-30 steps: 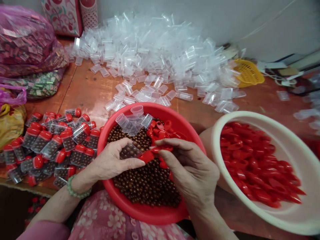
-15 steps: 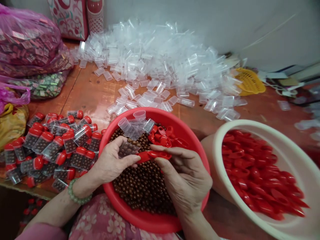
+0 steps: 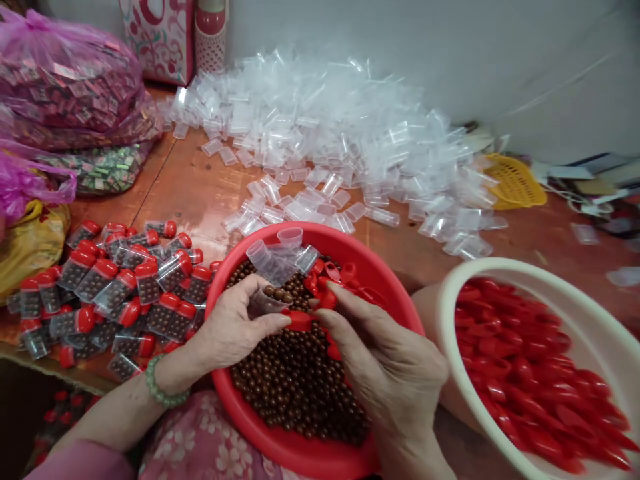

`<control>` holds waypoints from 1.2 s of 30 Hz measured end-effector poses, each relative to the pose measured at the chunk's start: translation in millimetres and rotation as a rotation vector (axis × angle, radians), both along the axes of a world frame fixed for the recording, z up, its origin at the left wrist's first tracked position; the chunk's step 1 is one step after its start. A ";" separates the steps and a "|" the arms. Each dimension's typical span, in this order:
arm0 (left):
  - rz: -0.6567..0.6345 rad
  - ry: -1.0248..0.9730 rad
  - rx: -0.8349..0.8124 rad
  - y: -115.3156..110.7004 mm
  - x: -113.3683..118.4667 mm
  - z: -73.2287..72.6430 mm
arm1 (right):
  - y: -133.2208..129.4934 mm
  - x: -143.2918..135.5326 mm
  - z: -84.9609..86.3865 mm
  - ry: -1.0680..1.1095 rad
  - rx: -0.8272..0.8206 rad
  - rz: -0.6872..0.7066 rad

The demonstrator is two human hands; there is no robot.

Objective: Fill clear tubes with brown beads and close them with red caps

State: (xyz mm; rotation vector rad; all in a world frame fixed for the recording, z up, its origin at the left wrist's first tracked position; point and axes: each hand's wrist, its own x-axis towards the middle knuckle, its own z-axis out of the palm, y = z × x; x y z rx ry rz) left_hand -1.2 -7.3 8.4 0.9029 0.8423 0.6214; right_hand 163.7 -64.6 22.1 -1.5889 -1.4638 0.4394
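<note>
My left hand [image 3: 237, 320] is closed around a small clear plastic container [image 3: 263, 303] with brown balls showing at its mouth. By my left thumb tip is a red plastic piece [image 3: 301, 321], between the two hands. My right hand [image 3: 387, 347] pinches a small red plastic part [image 3: 327, 297] between thumb and fingers; its exact shape is partly hidden. Both hands are over a red basin [image 3: 397, 277] of brown balls [image 3: 295, 380]. Inside that basin, clear empty containers [image 3: 277, 260] and more red pieces [image 3: 349, 271] rest at the far side.
A cream basin [image 3: 445, 320] of red plastic pieces stands at right. Filled, red-capped containers [image 3: 135, 287] lie piled at left. A heap of clear containers [image 3: 320, 127] covers the table's back. Purple bags [image 3: 70, 87] sit far left, a yellow basket [image 3: 515, 181] at back right.
My right hand has moved slightly right and its fingers have shifted on the red plastic. The container in my left hand is tilted differently. The whole view has shifted a little.
</note>
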 end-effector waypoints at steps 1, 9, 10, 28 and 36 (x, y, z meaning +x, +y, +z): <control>-0.001 -0.014 -0.002 -0.4 0.1 -0.8 | 0.7 0.2 2.2 -0.095 0.014 0.062; -0.054 -0.072 -0.044 0.2 -2.0 -1.1 | -3.2 -4.2 5.4 -0.039 -0.141 0.177; -0.054 -0.076 -0.054 0.9 -2.3 -0.3 | -4.5 -5.1 3.7 0.033 -0.171 0.158; -0.009 -0.117 -0.042 2.9 -1.5 -1.9 | -6.9 -8.4 -0.8 -0.297 0.035 0.304; -0.031 -0.128 -0.045 3.4 -2.3 -1.7 | -5.6 -5.5 -7.5 -0.295 0.081 0.349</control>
